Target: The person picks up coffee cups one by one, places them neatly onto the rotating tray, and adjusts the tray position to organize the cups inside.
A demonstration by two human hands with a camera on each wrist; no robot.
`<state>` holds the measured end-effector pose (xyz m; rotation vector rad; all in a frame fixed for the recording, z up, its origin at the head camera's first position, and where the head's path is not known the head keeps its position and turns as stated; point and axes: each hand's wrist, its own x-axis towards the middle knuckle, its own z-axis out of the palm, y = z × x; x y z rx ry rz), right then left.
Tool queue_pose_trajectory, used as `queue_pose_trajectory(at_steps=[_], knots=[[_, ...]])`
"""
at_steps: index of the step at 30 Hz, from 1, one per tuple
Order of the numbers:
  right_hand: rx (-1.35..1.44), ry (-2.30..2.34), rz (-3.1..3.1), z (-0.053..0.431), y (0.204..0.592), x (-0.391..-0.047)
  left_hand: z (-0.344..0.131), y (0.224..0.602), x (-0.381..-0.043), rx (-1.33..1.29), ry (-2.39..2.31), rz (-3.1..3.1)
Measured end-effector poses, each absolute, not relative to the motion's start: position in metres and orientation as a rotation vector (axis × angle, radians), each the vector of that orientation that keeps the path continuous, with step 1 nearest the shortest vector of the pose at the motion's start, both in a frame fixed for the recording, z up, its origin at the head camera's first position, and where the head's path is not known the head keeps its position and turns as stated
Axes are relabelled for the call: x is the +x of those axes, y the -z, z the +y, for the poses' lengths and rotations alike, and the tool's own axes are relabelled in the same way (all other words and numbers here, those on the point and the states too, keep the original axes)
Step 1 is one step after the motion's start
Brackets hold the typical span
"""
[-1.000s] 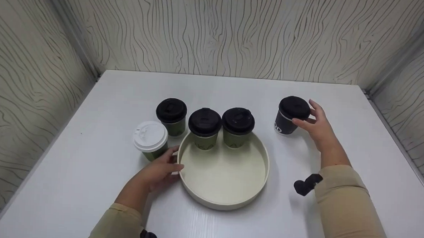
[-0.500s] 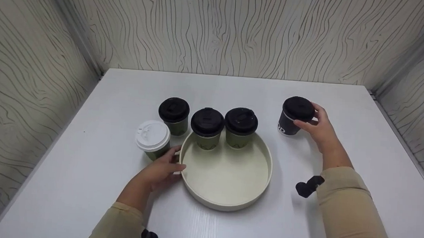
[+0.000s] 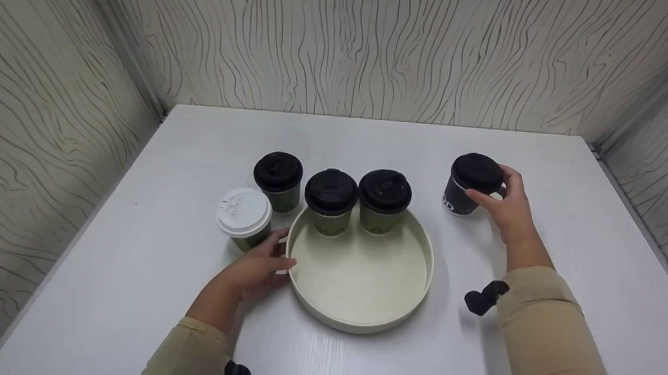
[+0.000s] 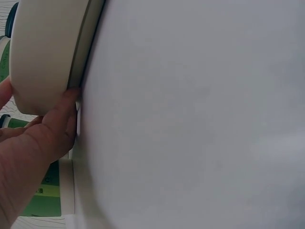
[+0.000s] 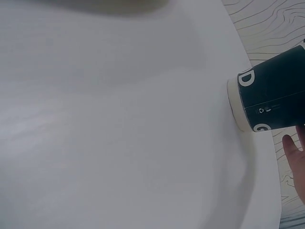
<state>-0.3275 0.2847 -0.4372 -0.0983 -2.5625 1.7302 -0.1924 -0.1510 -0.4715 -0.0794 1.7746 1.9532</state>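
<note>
In the head view, my left hand (image 3: 254,271) grips the left side of a round cream tray (image 3: 356,325), thumb over the rim and fingers at the outer wall. The left wrist view shows those fingers against the tray's wall (image 4: 45,57). Two green paper coffee cups with black lids (image 3: 331,193) (image 3: 385,191) stand upright at the tray's back. My right hand (image 3: 510,209) holds a dark paper coffee cup (image 3: 460,198) with a black lid, its thumb at the near side and fingers behind. White lettering marks that dark cup (image 5: 274,93) in the right wrist view.
Left of the tray, on the white table (image 3: 139,258), stand a white-lidded green cup (image 3: 244,212), close to my left hand, and a black-lidded green cup (image 3: 278,174). Wood-patterned panels (image 3: 340,52) rise behind and at both sides.
My right hand's fingers have closed in around the dark cup from a looser, more spread position. The left hand stays on the tray. The whole head view has shifted slightly.
</note>
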Motion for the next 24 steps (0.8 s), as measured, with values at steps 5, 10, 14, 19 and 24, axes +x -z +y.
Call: queue_pose_trajectory(at_steps=[5, 10, 14, 19, 24], knots=[[-0.116, -1.739, -2.526, 0.2843, 0.4376, -0.3278, -0.1511, 0.4711, -0.1927, -0.083, -1.944, 1.782], [-0.12, -1.76, -2.495, 0.2832, 0.4388, -0.3287, -0.1516, 0.4716, -0.1926, -0.066, -1.936, 1.795], [-0.115, -1.78, -2.479, 0.2824, 0.4394, -0.329, -0.1521, 0.4722, -0.1924, -0.045, -1.958, 1.771], [-0.113, -1.784, -2.472, 0.2819, 0.4397, -0.3287, -0.1519, 0.4722, -0.1918, -0.027, -1.987, 1.745], [-0.097, -1.76, -2.476, 0.2824, 0.441, -0.3287, -0.152, 0.4738, -0.1924, -0.032, -1.993, 1.74]])
